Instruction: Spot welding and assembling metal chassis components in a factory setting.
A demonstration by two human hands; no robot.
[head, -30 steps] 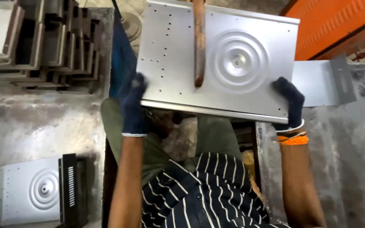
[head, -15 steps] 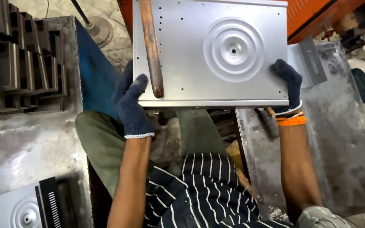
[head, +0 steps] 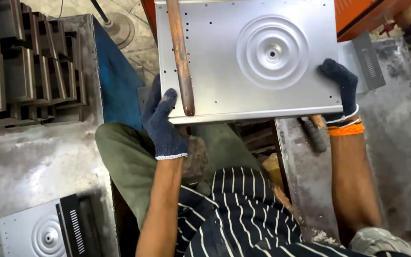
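I hold a flat grey sheet-metal panel (head: pixel 229 71) with a pressed round boss and rows of small holes. My left hand (head: pixel 162 124), in a dark blue glove, grips its near left corner. My right hand (head: pixel 339 88), gloved too with orange bands at the wrist, grips its right edge. A copper-coloured rod (head: pixel 181 57) comes down from above and lies across the panel's left part, its tip near my left thumb.
Several bent metal parts are stacked at the left (head: pixel 24 66). Another pressed panel (head: pixel 44 233) lies on the grey bench at lower left. A small vented plate (head: pixel 365 59) sits on the right bench. An orange machine body (head: pixel 357 14) stands behind.
The panel has shifted so that the rod, earlier across its middle, now crosses its left part. Both hands have kept their grip on it.
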